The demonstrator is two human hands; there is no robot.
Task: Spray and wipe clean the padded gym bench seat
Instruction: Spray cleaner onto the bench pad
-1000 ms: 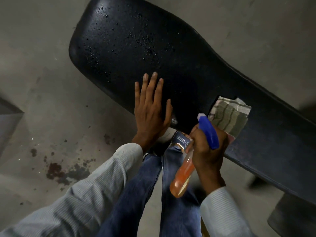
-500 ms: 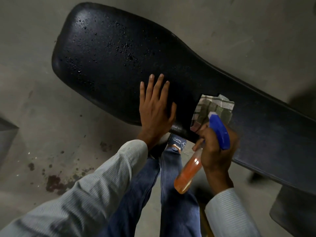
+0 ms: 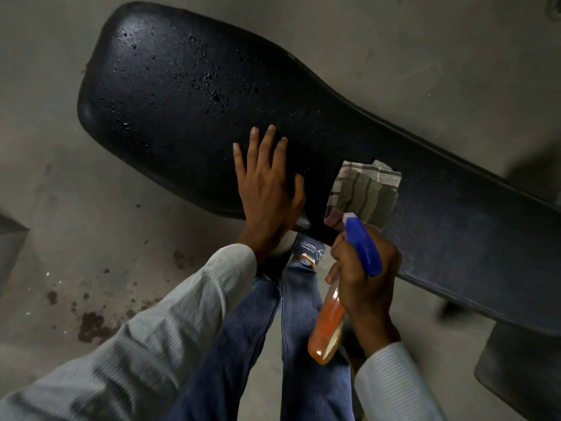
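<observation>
Bare grey concrete floor (image 3: 394,50), dimly lit, scuffed throughout. Dark reddish-brown stains (image 3: 91,325) with scattered specks at near left. Edge of a grey object (image 3: 10,241) at far left margin. Dark block (image 3: 522,369) at near right, identity unclear.

You are working in dim, flat light. It seems to come from above, since small glints sit on the wet drops across the upper left of the bench seat (image 3: 188,86). The black padding swallows detail toward the right of the frame. The wide lens bends the bench edge and stretches your sleeve (image 3: 158,338) at the lower left. The lower right corner is soft and dark, perhaps motion blur.
</observation>
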